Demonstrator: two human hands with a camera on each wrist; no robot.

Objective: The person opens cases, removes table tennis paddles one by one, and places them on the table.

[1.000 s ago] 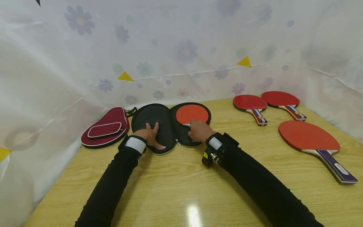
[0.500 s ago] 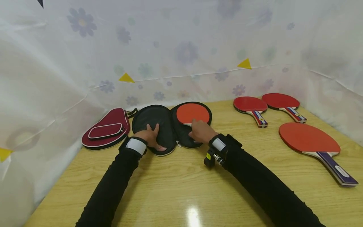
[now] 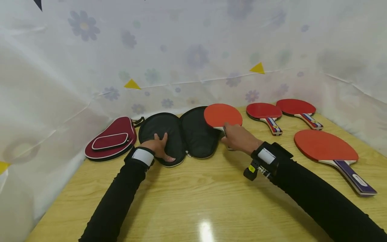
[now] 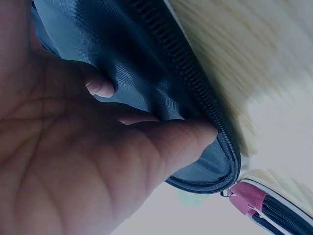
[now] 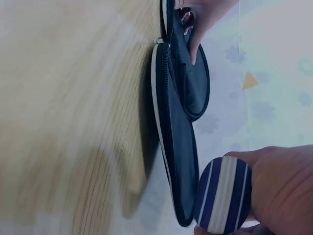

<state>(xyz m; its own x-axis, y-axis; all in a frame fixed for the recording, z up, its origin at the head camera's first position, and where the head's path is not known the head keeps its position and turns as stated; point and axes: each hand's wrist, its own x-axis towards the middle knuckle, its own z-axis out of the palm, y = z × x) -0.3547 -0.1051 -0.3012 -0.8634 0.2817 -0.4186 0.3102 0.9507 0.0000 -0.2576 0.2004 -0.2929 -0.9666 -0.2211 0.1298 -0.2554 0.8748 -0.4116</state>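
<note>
A black zippered paddle case (image 3: 198,136) lies unfolded in two halves on the table. With fingers spread, my left hand (image 3: 156,147) rests on its left half; in the left wrist view the thumb touches near the zipper edge (image 4: 215,110). My right hand (image 3: 240,138) grips an orange-red table tennis paddle (image 3: 223,114) by its handle. The paddle is raised beside the right half of the case, overlapping its upper right edge in the head view. Its striped handle end (image 5: 224,195) faces the right wrist camera, and my fingers hide most of the handle.
A maroon paddle case (image 3: 112,137) with a small pocket lies at the left. Two red paddles (image 3: 264,111) lie at the back right, close together. Nearer on the right is a larger orange-red paddle (image 3: 326,145) with a purple handle. A flowered sheet (image 3: 196,57) hangs behind.
The paddle in my right hand has come up off the right half of the case and moved right, uncovering that half. My left hand has stayed on the left half.
</note>
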